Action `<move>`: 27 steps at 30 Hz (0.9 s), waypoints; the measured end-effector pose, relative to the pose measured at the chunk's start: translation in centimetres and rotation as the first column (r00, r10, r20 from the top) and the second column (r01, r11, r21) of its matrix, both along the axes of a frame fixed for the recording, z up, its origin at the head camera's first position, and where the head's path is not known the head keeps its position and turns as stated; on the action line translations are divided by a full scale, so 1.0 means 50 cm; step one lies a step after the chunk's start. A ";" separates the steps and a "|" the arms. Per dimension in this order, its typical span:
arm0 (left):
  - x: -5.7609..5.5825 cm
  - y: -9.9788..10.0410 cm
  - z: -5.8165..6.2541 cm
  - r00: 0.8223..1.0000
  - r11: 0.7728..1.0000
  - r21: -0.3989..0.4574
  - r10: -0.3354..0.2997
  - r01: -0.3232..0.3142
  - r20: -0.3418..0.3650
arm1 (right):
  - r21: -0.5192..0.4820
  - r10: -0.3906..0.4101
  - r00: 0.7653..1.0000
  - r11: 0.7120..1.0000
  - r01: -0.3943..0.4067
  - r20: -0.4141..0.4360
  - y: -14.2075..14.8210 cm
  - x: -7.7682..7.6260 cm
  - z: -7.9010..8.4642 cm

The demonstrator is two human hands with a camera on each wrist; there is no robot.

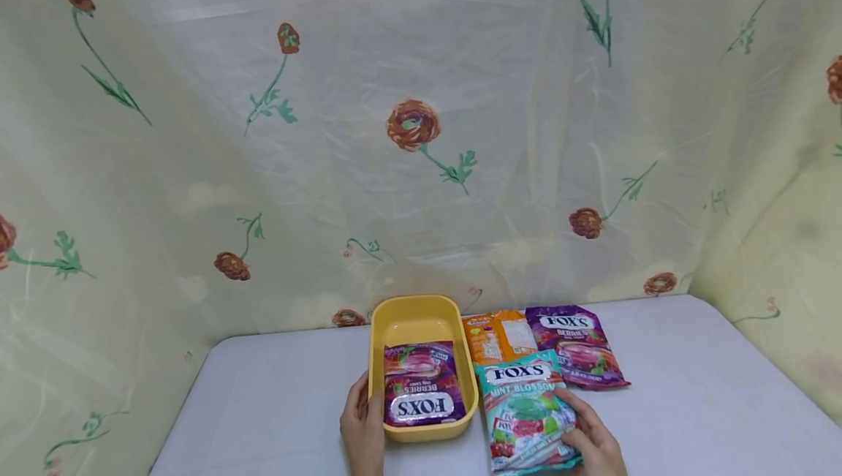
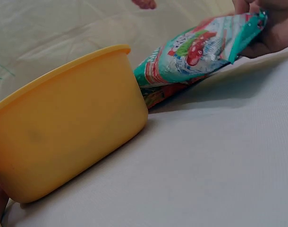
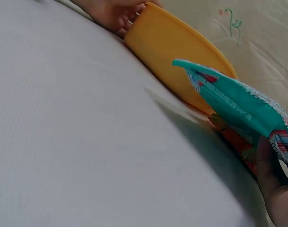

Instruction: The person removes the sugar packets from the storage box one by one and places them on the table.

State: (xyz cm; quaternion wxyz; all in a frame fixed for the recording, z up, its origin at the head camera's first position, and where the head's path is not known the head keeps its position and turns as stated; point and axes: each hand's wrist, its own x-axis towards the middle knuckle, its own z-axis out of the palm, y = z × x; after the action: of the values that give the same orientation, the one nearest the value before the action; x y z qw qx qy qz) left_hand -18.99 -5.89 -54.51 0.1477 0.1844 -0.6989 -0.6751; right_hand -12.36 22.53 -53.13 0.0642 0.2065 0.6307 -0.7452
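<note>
At six o'clock in the head view, a yellow tub (image 1: 417, 326) stood on the white desk (image 1: 263, 395), with a purple berries bag (image 1: 419, 384) lying inside, its lettering upside down. On the tub's eight o'clock side was the left hand (image 1: 365, 425), its grip curled closed at the near corner, holding the tub. Toward four o'clock from the tub lay the mint blossom bag (image 1: 526, 395), just beside the rim and tilted, its near end raised off the desk. The right hand (image 1: 595, 432) had that bag pinched at its four o'clock edge, the grip closed on the wrapper. An orange packet (image 1: 496, 333) lay at the tub's two o'clock, partly covered by the mint blossom bag's top, and a second berries bag (image 1: 579, 348) lay at three o'clock, farther out. Behind everything, toward twelve o'clock, hung a flowered sheet (image 1: 342, 169).
</note>
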 end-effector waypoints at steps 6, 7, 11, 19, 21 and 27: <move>0.000 0.000 -0.002 1.000 1.000 0.005 0.003 -0.003 0.008 | 0.019 0.020 1.000 1.000 -0.020 0.016 0.001 0.003 -0.006; 0.000 0.000 -0.002 1.000 1.000 0.008 0.002 -0.002 0.009 | 0.032 0.022 1.000 0.999 -0.023 0.020 0.002 0.003 -0.006; -0.002 0.000 -0.002 1.000 1.000 0.015 0.003 -0.003 0.010 | 0.109 0.038 0.997 0.993 -0.045 0.063 0.006 0.002 -0.007; 0.002 -0.001 -0.001 1.000 1.000 0.022 0.004 -0.004 -0.009 | 0.123 0.099 0.993 0.987 -0.107 0.070 0.015 0.013 -0.024; 0.003 -0.001 0.000 1.000 1.000 0.024 0.008 -0.007 -0.016 | 0.117 0.093 0.993 0.988 -0.102 0.074 0.018 0.018 -0.030; 0.001 0.000 0.000 1.000 1.000 0.025 0.014 -0.014 -0.015 | 0.111 0.101 0.991 0.988 -0.111 0.093 0.023 0.032 -0.045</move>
State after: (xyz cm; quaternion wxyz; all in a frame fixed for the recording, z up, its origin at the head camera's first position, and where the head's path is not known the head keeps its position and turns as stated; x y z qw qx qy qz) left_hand -18.94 -5.89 -54.51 0.1556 0.1857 -0.6881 -0.6840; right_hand -10.74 23.68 -55.40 0.1189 0.2083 0.6796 -0.6933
